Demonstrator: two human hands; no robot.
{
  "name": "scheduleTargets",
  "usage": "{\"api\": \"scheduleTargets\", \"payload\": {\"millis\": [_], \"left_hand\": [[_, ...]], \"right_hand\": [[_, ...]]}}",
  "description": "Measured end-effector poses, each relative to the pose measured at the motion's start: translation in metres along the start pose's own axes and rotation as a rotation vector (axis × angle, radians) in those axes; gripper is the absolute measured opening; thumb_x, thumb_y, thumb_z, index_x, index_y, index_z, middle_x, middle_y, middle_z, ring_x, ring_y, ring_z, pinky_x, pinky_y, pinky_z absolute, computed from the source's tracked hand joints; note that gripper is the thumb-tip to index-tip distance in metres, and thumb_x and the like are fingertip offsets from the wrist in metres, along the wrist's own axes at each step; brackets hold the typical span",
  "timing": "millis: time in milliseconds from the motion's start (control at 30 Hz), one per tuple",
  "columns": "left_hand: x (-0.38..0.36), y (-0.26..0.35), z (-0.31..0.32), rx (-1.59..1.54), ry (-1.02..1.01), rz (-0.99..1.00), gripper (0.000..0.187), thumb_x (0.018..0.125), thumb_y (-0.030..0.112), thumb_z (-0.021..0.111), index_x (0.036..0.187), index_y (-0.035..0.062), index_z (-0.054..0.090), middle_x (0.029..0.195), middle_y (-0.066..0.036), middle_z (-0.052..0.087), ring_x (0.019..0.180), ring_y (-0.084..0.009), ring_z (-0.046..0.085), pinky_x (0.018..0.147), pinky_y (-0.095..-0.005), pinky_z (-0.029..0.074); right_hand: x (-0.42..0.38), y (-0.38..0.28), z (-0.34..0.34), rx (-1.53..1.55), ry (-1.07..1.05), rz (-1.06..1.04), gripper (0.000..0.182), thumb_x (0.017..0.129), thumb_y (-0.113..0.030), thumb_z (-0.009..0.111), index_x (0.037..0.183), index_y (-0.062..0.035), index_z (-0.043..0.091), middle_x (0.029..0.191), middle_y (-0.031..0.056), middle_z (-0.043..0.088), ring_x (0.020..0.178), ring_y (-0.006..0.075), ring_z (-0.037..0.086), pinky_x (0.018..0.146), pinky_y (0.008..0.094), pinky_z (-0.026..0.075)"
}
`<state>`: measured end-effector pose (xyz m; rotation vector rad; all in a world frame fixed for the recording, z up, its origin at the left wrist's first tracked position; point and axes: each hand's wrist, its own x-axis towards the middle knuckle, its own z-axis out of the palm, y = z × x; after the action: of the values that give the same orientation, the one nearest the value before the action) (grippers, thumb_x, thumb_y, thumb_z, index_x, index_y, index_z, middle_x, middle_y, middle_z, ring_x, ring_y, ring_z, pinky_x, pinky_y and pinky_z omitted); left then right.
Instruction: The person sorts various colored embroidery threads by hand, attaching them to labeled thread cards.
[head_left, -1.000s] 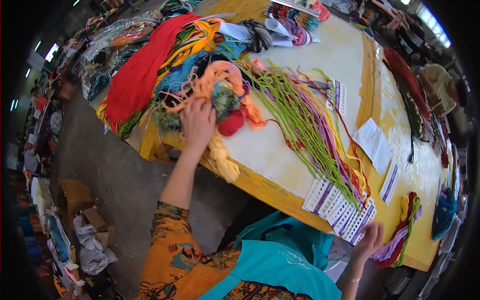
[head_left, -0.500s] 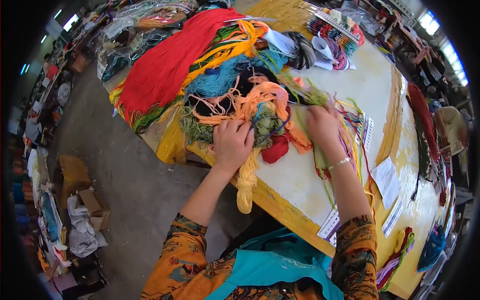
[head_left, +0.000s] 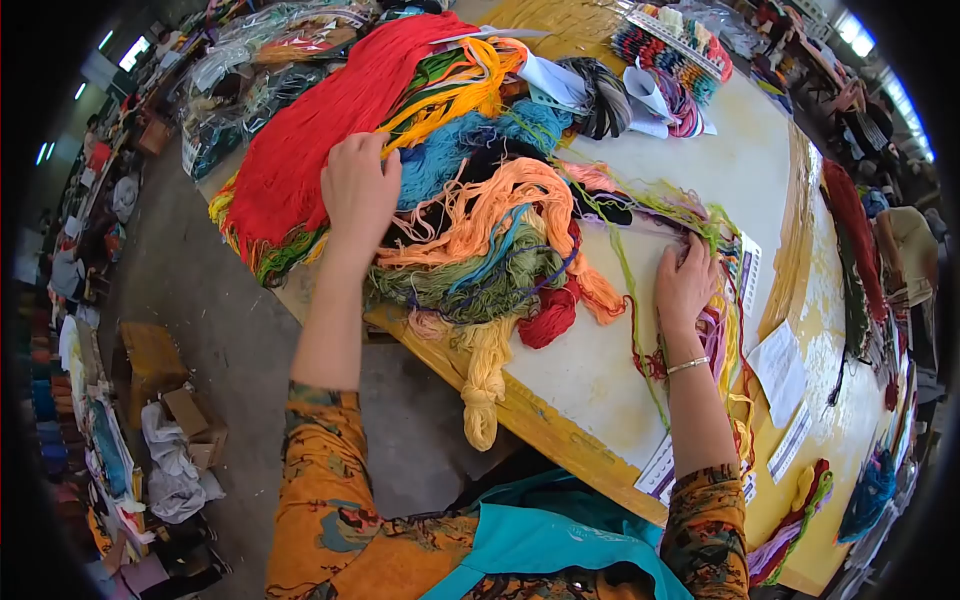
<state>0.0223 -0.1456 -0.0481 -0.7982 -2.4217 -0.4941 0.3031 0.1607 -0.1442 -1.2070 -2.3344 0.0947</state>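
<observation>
The left hand lies on a bright red skein; beside it run orange-yellow strands, a blue tangle and a peach-orange bundle over olive-green yarn; a pale yellow hank hangs off the cream table with its yellow edge; the right hand wears a silver bracelet; sleeves are orange with dark patterning; the apron is teal.

A yarn workshop or factory floor: a long yellow-edged counter heaped with coloured yarn skeins, sample cards along its right edge, bagged yarn at the far-left corner, and bare concrete floor with cardboard boxes.
</observation>
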Motion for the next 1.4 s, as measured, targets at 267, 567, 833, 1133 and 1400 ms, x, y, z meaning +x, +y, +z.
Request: {"api": "scheduleTargets", "payload": {"millis": [267, 567, 833, 1133, 1400], "left_hand": [[0.037, -0.033, 0.024, -1.093, -0.432, -0.473, 0.026, 0.094, 0.024, 0.059, 0.104, 0.0017, 0.066, 0.091, -0.002, 0.066, 0.081, -0.0113, 0.06, 0.074, -0.0267, 0.047], [-0.04, 0.082, -0.046, -0.516, -0.357, 0.823, 0.005, 0.077, 0.011, 0.061, 0.08, 0.0079, 0.058, 0.08, -0.01, 0.057, 0.084, -0.0286, 0.061, 0.076, -0.0384, 0.05], [-0.118, 0.09, -0.034, -0.422, -0.19, 0.624, 0.015, 0.076, 0.017, 0.066, 0.075, 0.0063, 0.055, 0.088, -0.008, 0.057, 0.094, -0.0282, 0.06, 0.078, -0.0398, 0.049], [-0.013, 0.028, -0.034, -0.315, -0.192, 0.127, 0.016, 0.092, 0.018, 0.053, 0.094, 0.0052, 0.063, 0.091, -0.015, 0.063, 0.088, -0.0355, 0.06, 0.074, -0.0438, 0.049], [0.005, -0.035, 0.038, -0.576, -0.96, 0.016, 0.026, 0.087, 0.017, 0.057, 0.105, 0.0, 0.065, 0.092, -0.016, 0.067, 0.083, -0.0226, 0.062, 0.078, -0.0359, 0.048]], "right_hand": [[0.001, -0.003, -0.006, 0.044, -0.044, -0.016, 0.042, 0.088, -0.03, 0.055, 0.124, -0.0076, 0.054, 0.129, 0.0104, 0.055, 0.132, 0.0341, 0.038, 0.109, 0.0477, 0.026], [-0.001, -0.003, -0.009, 0.079, -0.001, -0.044, 0.029, 0.087, -0.025, 0.055, 0.11, -0.0084, 0.061, 0.118, 0.0091, 0.061, 0.125, 0.0311, 0.044, 0.106, 0.0455, 0.03], [-0.001, -0.004, -0.008, 0.103, 0.026, -0.072, 0.027, 0.086, -0.023, 0.055, 0.107, -0.0082, 0.063, 0.115, 0.0095, 0.062, 0.122, 0.0304, 0.047, 0.105, 0.0448, 0.031], [-0.002, -0.005, -0.01, 0.102, 0.044, -0.06, 0.027, 0.085, -0.021, 0.054, 0.106, -0.0071, 0.063, 0.113, 0.0109, 0.063, 0.12, 0.0308, 0.049, 0.103, 0.0446, 0.033], [0.0, -0.003, -0.01, 0.123, 0.013, -0.046, 0.027, 0.086, -0.023, 0.054, 0.105, -0.0073, 0.063, 0.113, 0.0113, 0.064, 0.119, 0.0312, 0.05, 0.103, 0.0454, 0.033]]}}
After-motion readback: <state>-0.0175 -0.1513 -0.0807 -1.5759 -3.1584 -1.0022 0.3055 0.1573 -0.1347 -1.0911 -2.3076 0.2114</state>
